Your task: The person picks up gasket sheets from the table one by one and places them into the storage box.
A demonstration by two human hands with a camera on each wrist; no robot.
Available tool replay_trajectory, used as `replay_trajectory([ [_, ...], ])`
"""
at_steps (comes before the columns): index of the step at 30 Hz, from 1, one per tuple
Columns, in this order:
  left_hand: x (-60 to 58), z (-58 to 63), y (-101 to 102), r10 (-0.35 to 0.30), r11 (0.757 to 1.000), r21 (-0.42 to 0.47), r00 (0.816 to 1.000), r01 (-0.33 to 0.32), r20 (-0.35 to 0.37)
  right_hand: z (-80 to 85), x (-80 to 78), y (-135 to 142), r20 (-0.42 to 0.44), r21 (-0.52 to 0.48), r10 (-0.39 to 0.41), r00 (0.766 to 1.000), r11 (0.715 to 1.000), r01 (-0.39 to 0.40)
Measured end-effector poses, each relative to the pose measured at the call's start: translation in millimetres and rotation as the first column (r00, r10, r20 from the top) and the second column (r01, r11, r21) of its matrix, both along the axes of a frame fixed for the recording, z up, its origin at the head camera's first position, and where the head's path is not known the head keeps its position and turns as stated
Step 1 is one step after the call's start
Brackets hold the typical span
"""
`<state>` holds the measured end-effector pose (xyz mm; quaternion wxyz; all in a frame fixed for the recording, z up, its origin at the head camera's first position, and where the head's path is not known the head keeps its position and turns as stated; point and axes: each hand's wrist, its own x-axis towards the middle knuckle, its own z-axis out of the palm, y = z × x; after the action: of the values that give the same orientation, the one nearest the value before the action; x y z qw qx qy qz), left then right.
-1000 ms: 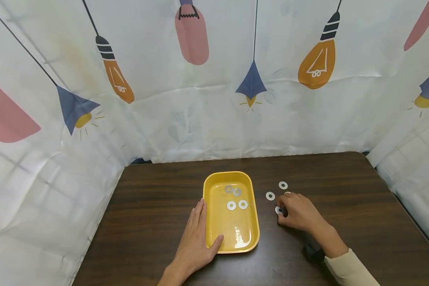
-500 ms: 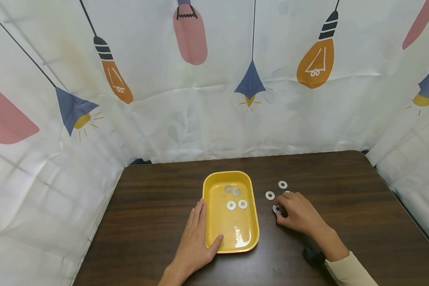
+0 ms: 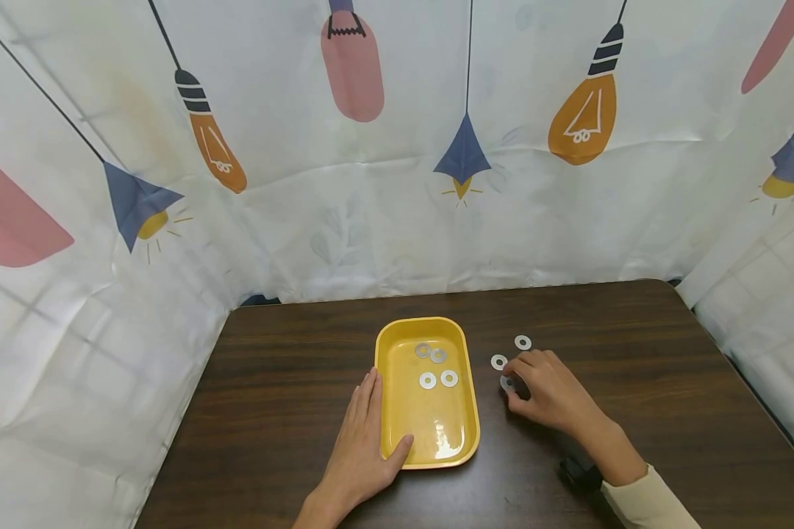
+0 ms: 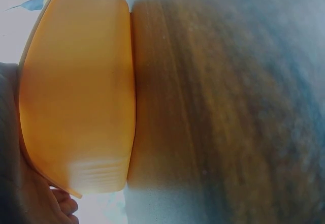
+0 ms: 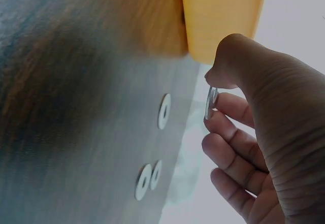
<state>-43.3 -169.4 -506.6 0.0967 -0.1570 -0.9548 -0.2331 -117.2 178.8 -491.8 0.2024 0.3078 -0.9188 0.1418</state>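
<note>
A yellow tray (image 3: 430, 433) stands on the table with several flat metal washers (image 3: 449, 378) lying in it. My left hand (image 3: 364, 444) rests along its left side, fingers straight against the outer wall and thumb over the near rim. In the left wrist view the tray wall (image 4: 78, 87) fills much of the picture. To the right of the tray, my right hand (image 3: 549, 389) pinches one washer (image 5: 210, 102) between thumb and fingertips, held just off the table. Loose washers (image 5: 164, 111) lie beside that hand; one of them is hidden behind the hand in the head view.
Two of the loose washers show beyond the right hand in the head view, the farther washer (image 3: 523, 342) and a nearer washer (image 3: 499, 362). The dark wooden table (image 3: 284, 382) ends at a patterned curtain (image 3: 344, 220) along its back edge.
My right hand has shifted slightly left toward the tray, carrying the pinched washer up off the tabletop. The left hand and tray stay in place.
</note>
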Motion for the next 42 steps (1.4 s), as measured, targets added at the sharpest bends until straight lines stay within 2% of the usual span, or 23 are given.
replay_trajectory([
  [9,0.1,-0.3,0,0.006,1.000,-0.001,1.000,-0.006,0.015,6.0,-3.3,-3,0.023,-0.004,0.012,1.000,1.000,-0.012],
  [17,-0.2,-0.5,-1,0.004,1.000,0.004,1.000,-0.004,-0.006,11.7,-8.5,-8,0.018,-0.043,0.055,0.998,0.998,-0.055],
  [27,-1.5,-1.1,-1,-0.002,1.000,0.010,1.000,0.003,-0.023,22.5,-8.4,-16,0.123,-0.031,-0.001,0.992,1.000,0.005],
  [35,-0.5,-1.0,-2,0.003,1.000,0.016,1.000,-0.003,-0.004,29.6,-10.8,-22,0.071,-0.069,0.047,0.996,0.997,-0.042],
  [42,-1.4,-1.3,-1,0.000,1.000,0.009,1.000,0.000,-0.008,35.1,-11.4,-27,0.115,-0.070,0.053,0.992,0.997,-0.045],
])
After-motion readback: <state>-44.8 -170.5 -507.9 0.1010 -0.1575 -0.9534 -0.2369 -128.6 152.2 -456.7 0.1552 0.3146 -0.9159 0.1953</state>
